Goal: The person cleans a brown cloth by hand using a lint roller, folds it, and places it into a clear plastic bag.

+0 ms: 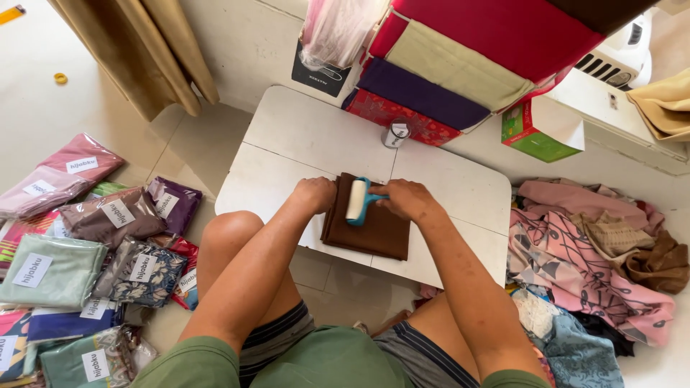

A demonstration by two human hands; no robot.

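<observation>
I see the folded brown cloth [368, 224] lying mid-table, lint roller [357, 200] resting on its upper half. My right hand [406, 199] clenches the roller's blue handle; my left hand [316, 193], fist closed, presses the cloth's nine-o'clock edge. A small can [394, 134] stands at twelve o'clock on the white table [287, 144].

The low white table [287, 136] stands on the pale tiled floor [43, 122]. A folded brown cloth [374, 230] lies on its near half; a small tape roll [394, 134] stands near its far edge.
</observation>
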